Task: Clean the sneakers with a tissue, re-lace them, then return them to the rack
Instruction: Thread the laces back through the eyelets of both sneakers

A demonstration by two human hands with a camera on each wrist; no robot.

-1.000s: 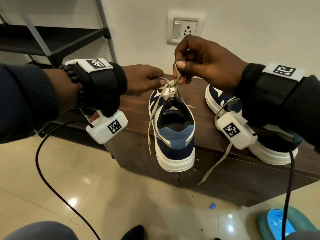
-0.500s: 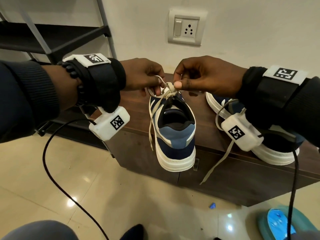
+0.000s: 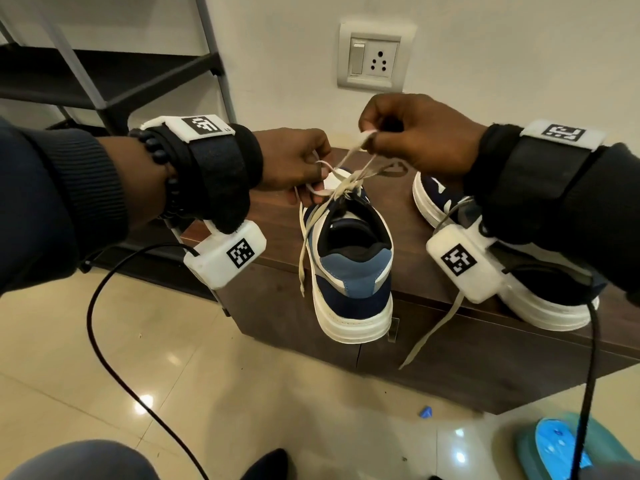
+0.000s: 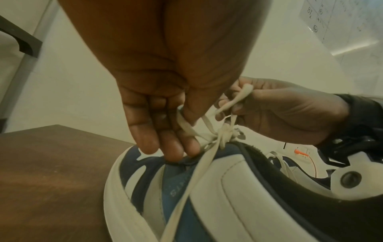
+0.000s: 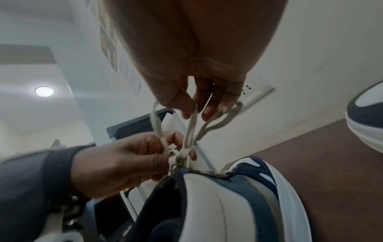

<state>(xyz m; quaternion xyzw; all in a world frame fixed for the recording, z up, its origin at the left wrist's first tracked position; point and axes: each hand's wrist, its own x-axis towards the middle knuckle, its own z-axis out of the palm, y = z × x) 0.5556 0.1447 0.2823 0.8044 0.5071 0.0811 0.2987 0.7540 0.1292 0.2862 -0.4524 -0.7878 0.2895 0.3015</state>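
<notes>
Cream lace (image 3: 341,183) loops are pinched, one by the left hand (image 3: 294,164), one by the right hand (image 3: 412,133), pulled apart, presumably to tighten the bow; near sneaker (image 3: 349,268) is kept heel-out on the table (image 3: 277,233).

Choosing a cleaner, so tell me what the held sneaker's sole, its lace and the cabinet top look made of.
Sneaker sole: white rubber or foam, matte, thick and smooth. Lace: flat woven fabric, off-white, limp. Cabinet top: dark brown wood-grain, probably laminate, low sheen.

We see even indoor light, with glare spots on the glossy floor (image 3: 145,400). Both wrist views blur and warp at the edges.
</notes>
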